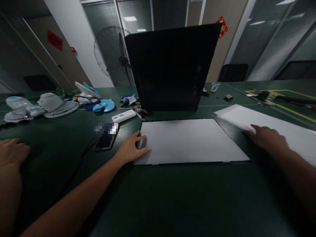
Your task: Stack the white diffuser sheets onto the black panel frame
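A flat white panel (187, 141) with a thin dark edge lies on the dark green table (158, 197). My left hand (132, 147) rests at the panel's left edge, thumb and fingers spread, holding nothing. To the right lies a small stack of white sheets (278, 126). My right hand (266, 136) is on the near left edge of those sheets; its fingertips are blurred, so its grip on them is unclear. Behind the white panel a large black panel (172, 69) stands upright, leaning slightly back.
A phone (106, 136) and a white device (123, 116) lie left of the panel. Fan parts (61, 105) and a blue fan blade (104, 105) are farther left. Another person's hand (13, 151) rests at the left edge. A clear cup (215, 87) stands at the back.
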`<state>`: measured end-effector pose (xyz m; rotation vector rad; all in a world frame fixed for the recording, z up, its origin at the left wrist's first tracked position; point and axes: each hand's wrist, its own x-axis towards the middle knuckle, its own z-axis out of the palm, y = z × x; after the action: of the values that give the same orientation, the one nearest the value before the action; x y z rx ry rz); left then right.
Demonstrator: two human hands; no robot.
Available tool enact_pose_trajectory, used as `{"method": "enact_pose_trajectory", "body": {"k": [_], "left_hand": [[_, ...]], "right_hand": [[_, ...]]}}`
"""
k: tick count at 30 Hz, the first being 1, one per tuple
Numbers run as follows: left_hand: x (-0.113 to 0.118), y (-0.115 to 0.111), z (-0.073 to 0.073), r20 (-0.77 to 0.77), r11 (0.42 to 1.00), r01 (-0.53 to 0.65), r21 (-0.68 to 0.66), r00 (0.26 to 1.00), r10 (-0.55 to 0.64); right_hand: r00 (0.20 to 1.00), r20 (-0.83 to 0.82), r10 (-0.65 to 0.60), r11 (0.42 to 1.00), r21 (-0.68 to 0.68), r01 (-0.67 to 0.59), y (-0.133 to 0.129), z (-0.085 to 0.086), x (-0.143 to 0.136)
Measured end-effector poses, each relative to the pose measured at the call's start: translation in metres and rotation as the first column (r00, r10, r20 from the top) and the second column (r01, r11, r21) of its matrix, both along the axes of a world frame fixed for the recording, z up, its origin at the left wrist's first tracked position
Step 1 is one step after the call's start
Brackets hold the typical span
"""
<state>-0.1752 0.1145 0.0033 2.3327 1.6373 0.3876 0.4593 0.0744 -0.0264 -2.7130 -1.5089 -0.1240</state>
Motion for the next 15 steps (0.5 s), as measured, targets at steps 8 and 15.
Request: {"method": "enact_pose_trajectory", "body": {"k": [8, 15], "left_hand": [[-0.001, -0.001, -0.002, 0.061, 1.000, -0.005, 0.023, 0.998, 0.004], [-0.005, 0.005, -0.009, 0.105, 0.998, 0.015, 0.059, 0.994, -0.022]], "right_hand": [[0.994, 0.108, -0.014, 1.000, 0.009, 0.013, -0.018, 0.043, -0.066], [0.756, 0.254, 0.603, 0.771, 0.060, -0.634, -0.041, 0.056, -0.164]]}}
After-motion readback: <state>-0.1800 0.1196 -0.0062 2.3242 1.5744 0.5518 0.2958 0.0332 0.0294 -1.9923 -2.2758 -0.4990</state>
